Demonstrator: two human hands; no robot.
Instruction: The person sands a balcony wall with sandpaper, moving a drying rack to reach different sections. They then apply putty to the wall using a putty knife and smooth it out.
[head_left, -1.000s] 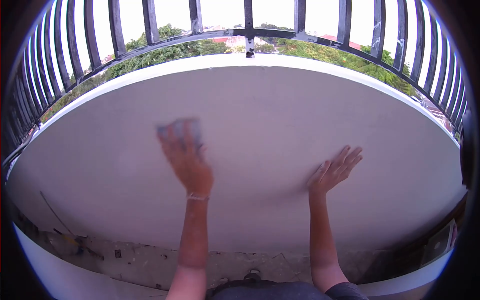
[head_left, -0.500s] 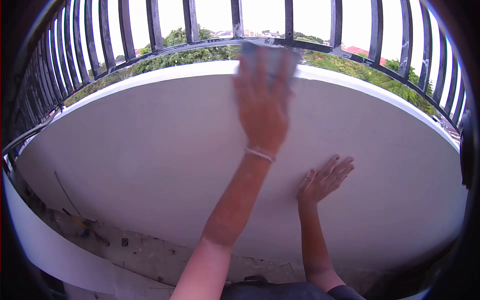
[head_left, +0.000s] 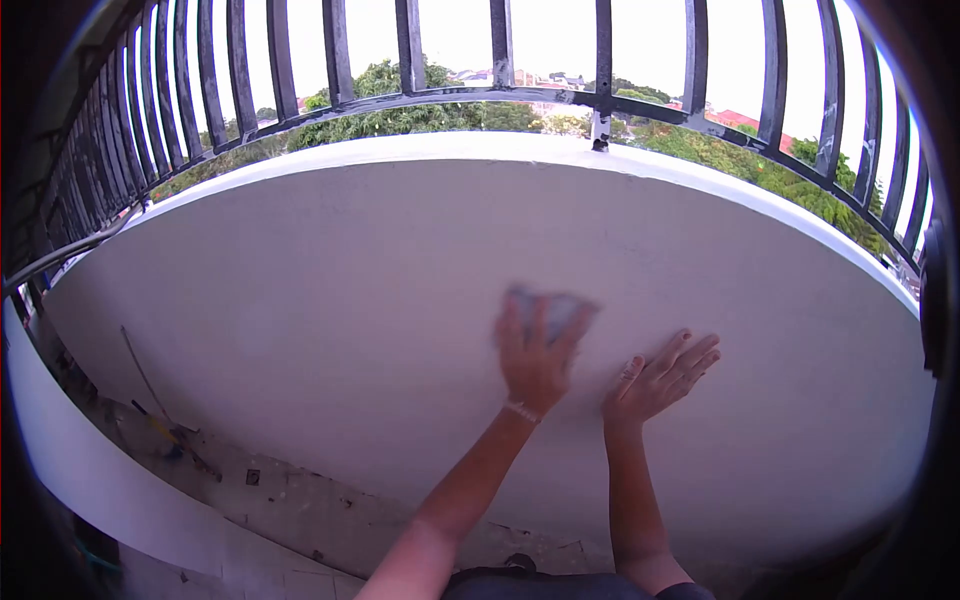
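Note:
My left hand [head_left: 537, 355], blurred by motion, presses a grey sheet [head_left: 553, 308] against the pale grey wall [head_left: 300, 290]. The sheet shows beyond and between the fingers, and a light band circles the wrist. To the right, my right hand [head_left: 660, 380] lies flat on the same wall with its fingers spread and nothing in it. Pale dust marks its thumb and fingertips.
A white ledge [head_left: 400, 147] tops the wall, with a dark metal railing [head_left: 440, 97] above it and trees beyond. On the floor [head_left: 310, 500] at lower left, a thin rod [head_left: 146, 372] and a yellow-handled tool [head_left: 158, 426] lean or lie near the wall.
My left hand has moved down with the sheet, from the ledge and railing to the middle of the wall. My right hand stays at about the same spot on the wall.

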